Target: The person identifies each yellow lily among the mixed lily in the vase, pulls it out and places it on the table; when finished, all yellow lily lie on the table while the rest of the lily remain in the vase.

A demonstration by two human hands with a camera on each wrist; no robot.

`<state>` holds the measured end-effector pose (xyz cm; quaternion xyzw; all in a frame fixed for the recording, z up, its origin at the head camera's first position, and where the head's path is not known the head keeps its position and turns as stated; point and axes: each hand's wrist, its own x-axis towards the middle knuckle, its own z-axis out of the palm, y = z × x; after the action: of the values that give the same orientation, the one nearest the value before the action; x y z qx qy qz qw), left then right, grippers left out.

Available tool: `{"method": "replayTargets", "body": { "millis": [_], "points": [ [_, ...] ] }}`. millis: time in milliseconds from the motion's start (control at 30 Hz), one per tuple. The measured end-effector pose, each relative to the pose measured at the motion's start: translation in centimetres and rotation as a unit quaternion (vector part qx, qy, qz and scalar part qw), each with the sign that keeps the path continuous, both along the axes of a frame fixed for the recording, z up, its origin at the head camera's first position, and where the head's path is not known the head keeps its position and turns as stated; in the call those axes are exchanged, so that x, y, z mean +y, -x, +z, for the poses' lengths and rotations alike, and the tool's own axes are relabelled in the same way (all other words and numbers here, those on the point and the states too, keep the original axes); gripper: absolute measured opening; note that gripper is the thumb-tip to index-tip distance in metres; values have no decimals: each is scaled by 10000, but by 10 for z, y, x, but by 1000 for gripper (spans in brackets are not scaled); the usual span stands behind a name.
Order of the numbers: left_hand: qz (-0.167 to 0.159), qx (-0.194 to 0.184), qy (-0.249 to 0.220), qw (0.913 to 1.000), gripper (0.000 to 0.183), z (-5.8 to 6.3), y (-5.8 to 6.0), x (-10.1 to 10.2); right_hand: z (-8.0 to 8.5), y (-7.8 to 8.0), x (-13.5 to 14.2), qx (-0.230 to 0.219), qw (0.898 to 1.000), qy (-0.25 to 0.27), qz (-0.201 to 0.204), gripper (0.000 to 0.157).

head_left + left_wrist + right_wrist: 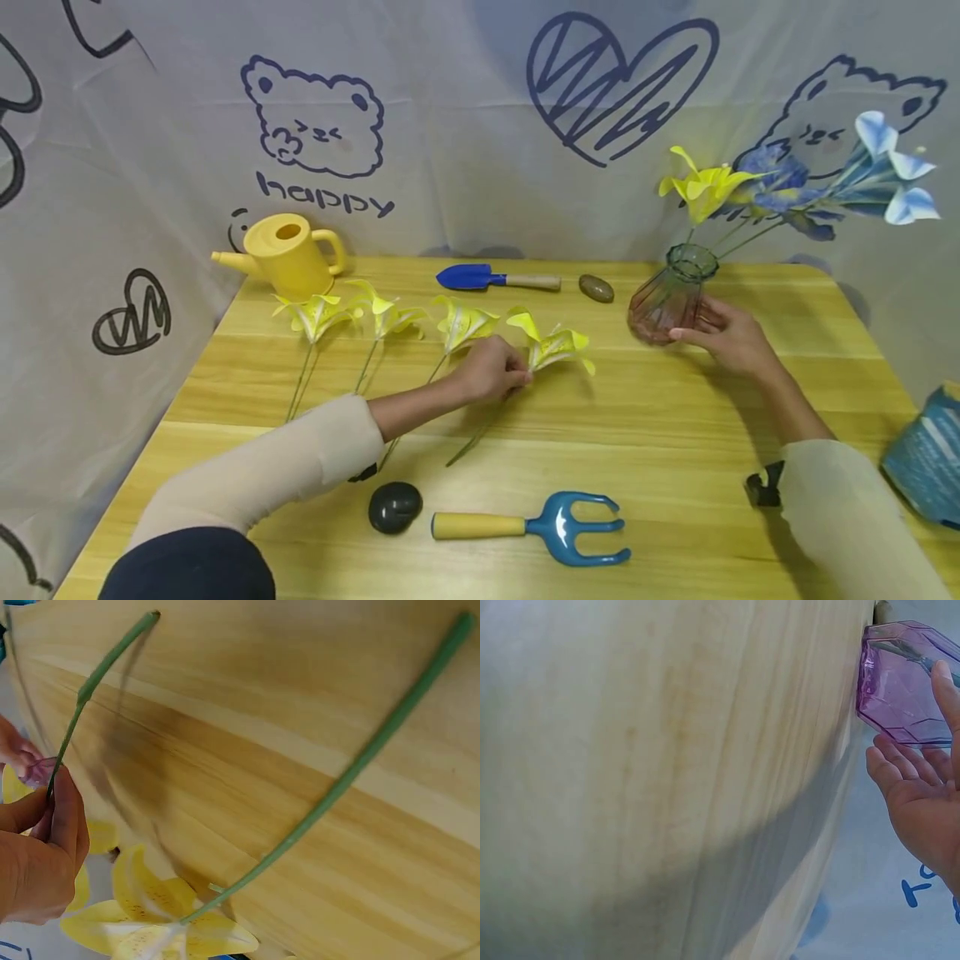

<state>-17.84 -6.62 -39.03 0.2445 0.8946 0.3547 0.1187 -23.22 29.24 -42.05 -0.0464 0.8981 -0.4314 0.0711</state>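
My left hand [491,371] pinches the green stem [71,735] of a yellow artificial lily [557,346] just below its bloom. The stem's lower end slants toward the front of the table, and in the left wrist view it stands off the wood. My right hand [731,337] holds a faceted glass vase [663,304] low on its right side, thumb in front and fingers behind. The vase is pink below and greenish at the neck. In it stand a yellow lily [705,187], a blue-violet flower [780,183] and pale blue blooms [881,171].
Three more yellow lilies, the leftmost one [313,317] included, lie left of my left hand. Behind are a yellow watering can [288,254], a blue trowel [495,277] and a brown stone [596,288]. A black stone [395,507] and a blue fork [562,529] lie in front.
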Motion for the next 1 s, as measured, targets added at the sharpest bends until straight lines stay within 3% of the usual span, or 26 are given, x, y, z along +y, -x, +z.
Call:
{"method": "replayTargets", "body": {
  "millis": [167, 300, 633, 767, 1000],
  "points": [
    [-93, 233, 583, 9980, 28, -5, 10, 2, -1, 0, 0, 55, 10000, -20, -13, 80],
    [19, 101, 831, 9965, 28, -7, 12, 1, -1, 0, -2, 74, 10000, 6, 11, 79],
    [385, 29, 1154, 9926, 27, -8, 10, -1, -1, 1, 0, 154, 9998, -125, -7, 81],
    [600, 257, 1322, 9891, 30, -6, 13, -1, -2, 2, 0, 211, 9997, -78, -1, 80],
    [577, 366, 1308, 9891, 34, 2, 14, -4, -1, 2, 1, 91, 10000, -15, 21, 81]
  ]
}}
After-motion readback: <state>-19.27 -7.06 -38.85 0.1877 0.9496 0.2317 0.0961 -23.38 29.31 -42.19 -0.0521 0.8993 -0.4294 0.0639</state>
